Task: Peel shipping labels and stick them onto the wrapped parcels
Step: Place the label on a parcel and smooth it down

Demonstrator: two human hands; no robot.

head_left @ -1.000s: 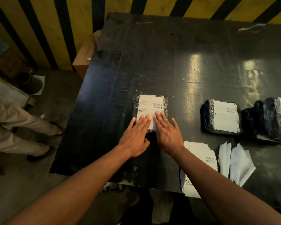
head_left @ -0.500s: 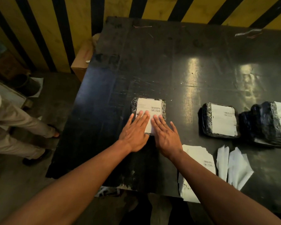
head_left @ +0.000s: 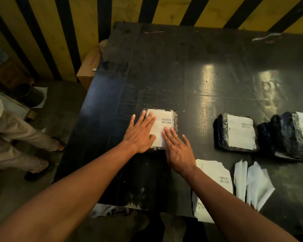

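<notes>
The black table [head_left: 182,67] carries all task items along its near half. At the right edge sits a stack of wrapped parcels [head_left: 285,135], with one labelled parcel [head_left: 238,132] just beside it toward the centre. A stack of unpeeled label sheets [head_left: 215,173] overhangs the near edge, next to discarded backing papers [head_left: 252,182]. The parcel in hand [head_left: 175,119] lies near the middle of the table, toward the near edge, with its shipping label [head_left: 162,126] already on top. Both hands hold nothing: the left hand [head_left: 140,135] and the right hand [head_left: 177,149] lie flat, fingers straight, pressing the label. The left hand covers the label's left part; the right fingertips cover its near right corner, the palm apparently resting on the table. To finish the step well, sweep firm pressure from the centre outward to each edge, expelling bubbles. Whether the far corners are fully bonded cannot be judged in this dim view.
</notes>
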